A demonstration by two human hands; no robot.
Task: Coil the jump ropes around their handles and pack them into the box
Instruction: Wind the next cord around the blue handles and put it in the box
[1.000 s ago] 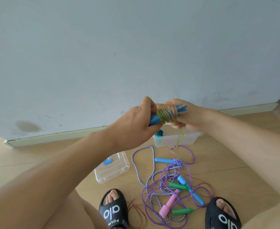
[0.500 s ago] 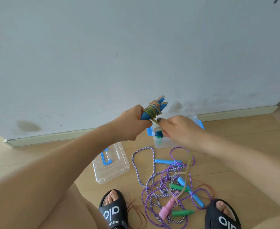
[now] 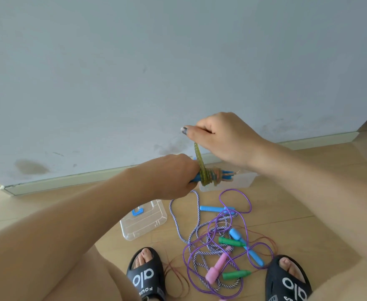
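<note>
A light wooden floor (image 3: 286,205) is shown meeting a pale grey wall (image 3: 178,61) along a low skirting board (image 3: 80,178); faint stains are seen on the wall near its base. 2 feet in black slides (image 3: 146,279) are planted at the lower edge. The left hand (image 3: 174,174) is clenched around the near ends of a pair of blue handles (image 3: 221,173), which are held together above the floor, their long axis lying roughly level and pointing to the right. Several turns of yellow-green rope (image 3: 203,170) are wound around these handles. The right hand (image 3: 221,137) is raised above the bundle, and a free stretch of that rope is pinched between its thumb and curled fingers, so that the rope runs steeply upward from the coil. A clear plastic box (image 3: 243,181) stands on the floor directly behind the bundle, near the wall, partly hidden by it. Its clear lid (image 3: 143,220), bearing a blue latch, lies apart to the left. On the floor between the feet a tangle of purple rope (image 3: 239,192) and striped rope (image 3: 174,216) is spread, with loose blue, green (image 3: 230,241) and pink handles (image 3: 217,266) lying among it.
</note>
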